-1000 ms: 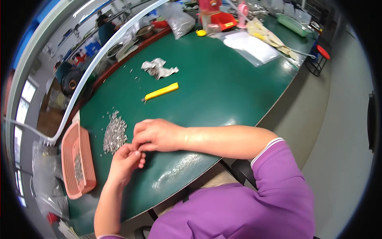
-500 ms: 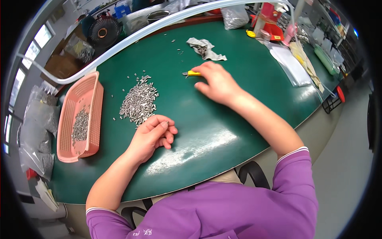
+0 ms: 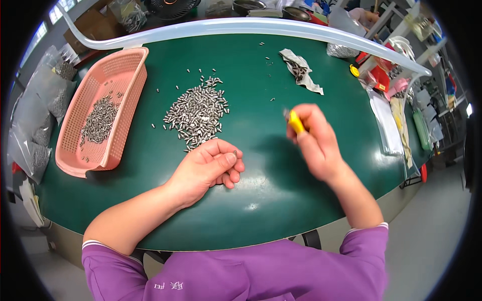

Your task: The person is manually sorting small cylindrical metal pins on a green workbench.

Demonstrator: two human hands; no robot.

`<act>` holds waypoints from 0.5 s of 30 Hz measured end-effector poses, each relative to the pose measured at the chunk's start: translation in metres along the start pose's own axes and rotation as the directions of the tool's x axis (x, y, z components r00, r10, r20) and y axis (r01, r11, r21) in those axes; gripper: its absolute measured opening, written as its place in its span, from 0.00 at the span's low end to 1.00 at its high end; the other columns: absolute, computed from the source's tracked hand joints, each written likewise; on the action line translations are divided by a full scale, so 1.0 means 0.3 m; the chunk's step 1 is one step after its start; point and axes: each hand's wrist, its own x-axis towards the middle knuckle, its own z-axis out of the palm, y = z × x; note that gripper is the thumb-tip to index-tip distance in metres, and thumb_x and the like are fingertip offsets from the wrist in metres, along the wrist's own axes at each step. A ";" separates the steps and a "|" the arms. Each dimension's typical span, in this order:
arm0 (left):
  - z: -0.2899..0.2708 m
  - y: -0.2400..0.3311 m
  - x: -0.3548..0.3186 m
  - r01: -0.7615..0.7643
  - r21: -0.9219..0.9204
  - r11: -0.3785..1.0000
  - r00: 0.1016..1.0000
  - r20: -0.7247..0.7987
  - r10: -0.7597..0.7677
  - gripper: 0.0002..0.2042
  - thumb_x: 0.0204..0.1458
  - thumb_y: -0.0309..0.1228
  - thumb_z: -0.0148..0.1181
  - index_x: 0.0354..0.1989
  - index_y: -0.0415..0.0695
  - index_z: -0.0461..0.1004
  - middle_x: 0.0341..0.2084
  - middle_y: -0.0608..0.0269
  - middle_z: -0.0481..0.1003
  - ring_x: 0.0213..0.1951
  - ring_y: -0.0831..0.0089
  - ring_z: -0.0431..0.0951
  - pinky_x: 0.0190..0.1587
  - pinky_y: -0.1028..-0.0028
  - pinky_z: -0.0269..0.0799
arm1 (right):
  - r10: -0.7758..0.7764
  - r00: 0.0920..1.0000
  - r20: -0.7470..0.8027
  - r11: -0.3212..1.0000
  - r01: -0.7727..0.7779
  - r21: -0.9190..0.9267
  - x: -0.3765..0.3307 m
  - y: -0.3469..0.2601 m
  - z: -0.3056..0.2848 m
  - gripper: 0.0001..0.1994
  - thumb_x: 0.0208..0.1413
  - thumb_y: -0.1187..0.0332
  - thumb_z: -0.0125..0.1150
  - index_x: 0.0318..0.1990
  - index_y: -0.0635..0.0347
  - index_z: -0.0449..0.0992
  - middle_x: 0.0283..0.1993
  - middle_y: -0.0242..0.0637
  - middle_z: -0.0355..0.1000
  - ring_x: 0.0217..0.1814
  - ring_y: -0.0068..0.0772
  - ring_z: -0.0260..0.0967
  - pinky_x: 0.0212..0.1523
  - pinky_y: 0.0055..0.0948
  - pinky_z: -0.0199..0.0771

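Note:
My left hand (image 3: 207, 168) is closed at the near edge of a pile of small metal pins (image 3: 197, 113), pinching one small metal pin (image 3: 234, 152) between thumb and forefinger. Only the tip of that pin shows. My right hand (image 3: 320, 143) is wrapped round a yellow utility knife (image 3: 296, 122), raised over the table to the right of the pile. The knife's blade end points away from me and is blurred by motion. A gap of bare green tabletop separates the two hands.
A pink plastic basket (image 3: 123, 118) holding more pins stands left of the pile. A crumpled pale cloth (image 3: 314, 83) with dark bits lies at the far right. Clear tubing (image 3: 241, 27) runs along the table's far edge. Filled plastic bags (image 3: 37, 125) stand at far left.
My right hand has taken up the yellow knife from the tabletop and brought it nearer to me. My left hand keeps its pinch. The head view has shifted.

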 end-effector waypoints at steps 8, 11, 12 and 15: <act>0.028 -0.006 0.008 -0.002 0.042 0.999 0.998 -0.060 0.005 0.07 0.60 0.33 0.49 0.41 0.43 0.68 0.31 0.61 0.74 0.29 0.76 0.74 0.31 0.77 0.72 | -0.181 0.949 0.256 0.939 0.245 -0.241 -0.052 -0.024 0.077 0.20 0.52 0.73 0.57 0.54 0.58 0.69 0.32 0.36 0.72 0.28 0.37 0.67 0.31 0.33 0.69; 0.031 -0.008 0.010 -0.029 0.053 0.998 0.998 -0.061 0.032 0.06 0.61 0.32 0.48 0.40 0.44 0.68 0.32 0.60 0.75 0.29 0.76 0.74 0.31 0.77 0.73 | -0.183 0.949 0.256 0.947 0.240 -0.213 -0.050 -0.041 0.085 0.20 0.51 0.75 0.57 0.54 0.59 0.69 0.35 0.37 0.73 0.30 0.37 0.70 0.32 0.33 0.70; 0.030 -0.009 0.011 -0.036 0.058 0.998 0.998 -0.057 0.040 0.06 0.61 0.32 0.48 0.40 0.44 0.68 0.32 0.59 0.75 0.29 0.76 0.74 0.31 0.77 0.73 | -0.180 0.951 0.252 0.948 0.236 -0.212 -0.051 -0.040 0.091 0.20 0.51 0.75 0.57 0.54 0.59 0.69 0.35 0.37 0.73 0.30 0.37 0.70 0.32 0.33 0.70; 0.025 -0.010 0.010 -0.044 0.056 0.997 0.998 -0.043 0.046 0.06 0.61 0.31 0.48 0.40 0.42 0.68 0.34 0.59 0.76 0.30 0.77 0.74 0.33 0.77 0.73 | -0.188 0.958 0.216 0.953 0.231 -0.195 -0.050 -0.036 0.108 0.20 0.51 0.75 0.58 0.54 0.59 0.69 0.38 0.37 0.74 0.33 0.37 0.72 0.34 0.32 0.72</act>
